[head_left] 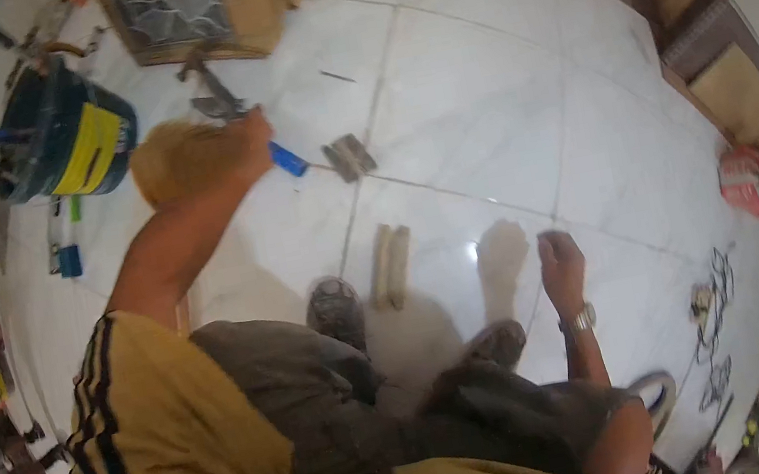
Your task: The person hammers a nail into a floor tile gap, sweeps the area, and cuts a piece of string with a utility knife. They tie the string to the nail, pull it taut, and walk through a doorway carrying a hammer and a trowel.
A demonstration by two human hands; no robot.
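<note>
My left hand [254, 133] reaches forward over the floor, its fingers closed around a hammer. The hammer [216, 88] has a metal head pointing away from me, and its blue handle end [289, 159] sticks out below my hand. Under my left forearm is a tan rounded thing [175, 159]. Right of the hammer, a small pair of grey flat pieces [349, 157] lies on the tiles. Closer to my feet are two narrow pale strips [391, 265], side by side. My right hand [561, 261], with a watch on the wrist, hangs above the tiles, fingers curled and holding nothing visible.
A dark bucket [81, 127] with a yellow label stands at the left, tools poking out. Behind the hammer is a cardboard box [257, 0] with a patterned panel. Tangled wire [714, 320] lies at right, near a tape roll [653, 392]. A thin dark stick [337, 76] rests farther ahead.
</note>
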